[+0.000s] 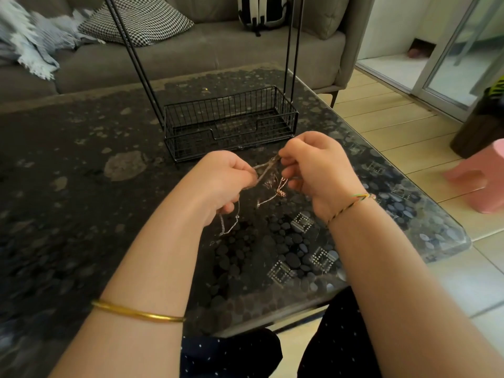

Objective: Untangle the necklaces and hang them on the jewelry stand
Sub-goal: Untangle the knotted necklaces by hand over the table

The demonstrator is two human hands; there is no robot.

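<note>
A tangle of thin necklaces (268, 177) is stretched in the air between both hands, just above the table. My left hand (223, 181) pinches one side of the bundle, and a silver chain loop (230, 223) dangles below it. My right hand (316, 167) pinches the other side, with a rose-gold chain and small pendant (281, 192) hanging under the knot. The black wire jewelry stand (231, 124) sits right behind my hands. Its basket base is empty and its uprights run out of the top of the frame.
The glass-topped table (81, 173) has a dark pebble pattern, and its right corner (463, 241) is close to my right arm. A grey sofa (191, 53) with cushions stands behind the table. A pink stool (485, 178) is on the tiled floor at right.
</note>
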